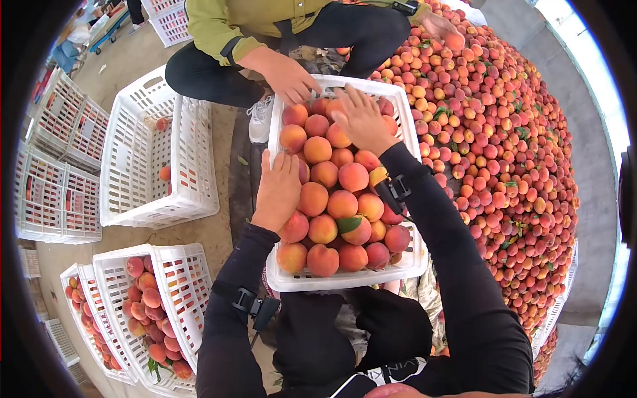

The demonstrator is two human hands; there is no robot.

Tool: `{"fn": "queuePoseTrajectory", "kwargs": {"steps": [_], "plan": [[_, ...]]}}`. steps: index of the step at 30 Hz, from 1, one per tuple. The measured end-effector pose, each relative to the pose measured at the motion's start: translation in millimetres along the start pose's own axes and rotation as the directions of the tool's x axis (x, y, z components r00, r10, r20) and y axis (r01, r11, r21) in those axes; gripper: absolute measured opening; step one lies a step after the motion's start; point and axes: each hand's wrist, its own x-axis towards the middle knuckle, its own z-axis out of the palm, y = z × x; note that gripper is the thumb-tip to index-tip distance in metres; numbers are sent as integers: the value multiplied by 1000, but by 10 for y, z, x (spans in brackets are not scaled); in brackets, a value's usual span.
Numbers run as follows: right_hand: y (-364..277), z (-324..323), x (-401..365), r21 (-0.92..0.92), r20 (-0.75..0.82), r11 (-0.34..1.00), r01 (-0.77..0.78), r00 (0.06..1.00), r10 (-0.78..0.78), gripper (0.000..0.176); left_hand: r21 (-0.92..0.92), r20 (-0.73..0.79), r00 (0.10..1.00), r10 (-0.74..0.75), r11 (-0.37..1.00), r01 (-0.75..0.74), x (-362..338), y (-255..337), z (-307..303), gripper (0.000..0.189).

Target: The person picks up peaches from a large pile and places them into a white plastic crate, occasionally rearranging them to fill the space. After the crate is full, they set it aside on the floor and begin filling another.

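Observation:
A white plastic crate [414, 262] full of peaches [343, 204] stands in front of me. My left hand [277, 192] lies along its left side, fingers stretched out and resting against the outer peaches. My right hand [365, 123] is over the upper right peaches, its fingers extended and touching fruit; what is under the palm is hidden. One peach [357, 230] near the middle has a green leaf on it. A co-worker's hand [289, 77] reaches to the far left corner of the crate.
A large heap of peaches [497, 152] fills the right side, with the co-worker's other hand [440, 28] by it. At left stands a white crate [189, 159] with a few peaches inside. Filled crates [182, 278] sit at lower left, and stacked crates [56, 179] behind.

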Motion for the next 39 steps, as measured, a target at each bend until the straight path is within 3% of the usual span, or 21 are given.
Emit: {"fn": "queuePoseTrajectory", "kwargs": {"steps": [1, 2, 6, 7, 8, 9, 10, 11, 13, 14, 16, 21, 23, 25, 26, 27, 29, 32, 35, 37, 39], "plan": [[27, 209, -150, 5, 89, 998, 58, 994, -58, 53, 1, 0, 1000, 0, 1000, 0, -8, -3, 13, 42], [-53, 358, -447, -6, 283, 998, -59, 957, 58, 67, -14, -4, 1000, 0, 1000, 0, -18, -2, 27, 42], [-17, 208, -286, 53, 536, 979, -198, 833, 139, 68, -9, -11, 1000, -3, 1000, 2, -6, -7, 34, 44], [196, 52, -79, -37, 684, 916, 399, 678, -268, 52, -13, -25, 1000, 8, 1000, -8, 29, -15, 23, 44], [405, 141, -77, 245, 423, 959, 141, 875, -237, 41, -23, -9, 1000, 11, 1000, -11, 35, -20, 4, 44], [608, 255, -108, 562, 173, 826, -37, 982, -74, 32, -39, 16, 1000, 5, 999, -4, 0, -14, 1, 44], [861, 178, -24, 331, 280, 943, -39, 958, -59, 25, -12, 11, 1000, -6, 1000, 6, -1, -9, 11, 45], [711, -97, -19, 307, 202, 934, -185, 971, 126, 26, -32, 21, 1000, -10, 999, 11, -24, 1, 21, 45], [1051, 114, -132, 236, 223, 955, 182, 946, -235, 22, 44, 9, 1000, 4, 999, -5, -5, -11, 15, 45], [1005, 136, -202, 233, 226, 955, 183, 945, -236, 22, 6, 27, 1000, -10, 1000, 10, 0, -8, -2, 45], [754, 272, -356, -160, 231, 980, 121, 970, -82, 13, -10, 10, 1000, -12, 1000, 13, 2, -7, 21, 45], [278, 474, -330, -495, 170, 869, 15, 982, 79, 12, 15, 10, 1000, -5, 1000, 5, 10, 6, 19, 43], [492, 498, -203, -359, 314, 933, -20, 939, 141, 17, 4, 6, 1000, -4, 1000, 4, -8, -14, 26, 45], [869, 359, -69, 223, 277, 924, -311, 929, 246, 22, 2, 17, 1000, -2, 1000, 2, -24, -27, 4, 45], [665, -66, -38, 158, 157, 918, -363, 927, 340, 27, 21, 23, 1000, -4, 1000, 4, -18, -26, -15, 46], [810, -103, -48, -14, 104, 966, -257, 961, 257, 31, 38, 29, 1000, -4, 999, 3, -7, -4, -12, 46], [925, -177, -162, -294, 236, 943, -154, 945, 227, 38, 11, 32, 999, -7, 1000, 7, 15, 8, 23, 45], [996, 59, -450, -419, 326, 908, -9, 932, 160, 41, -1, 28, 1000, -6, 1000, 6, -7, -10, 14, 45], [1008, -27, -154, -330, 538, 934, -138, 785, 307, 40, 4, 3, 1000, -13, 1000, 13, -16, -14, 30, 46], [835, 95, -53, -202, 441, 960, -194, 857, 266, 39, 22, -5, 1000, 3, 1000, -3, -12, -11, 13, 47], [462, 271, -73, 68, 262, 997, -48, 965, 28, 51, 20, 6, 1000, -8, 1000, 8, -18, 3, 18, 46]]}}
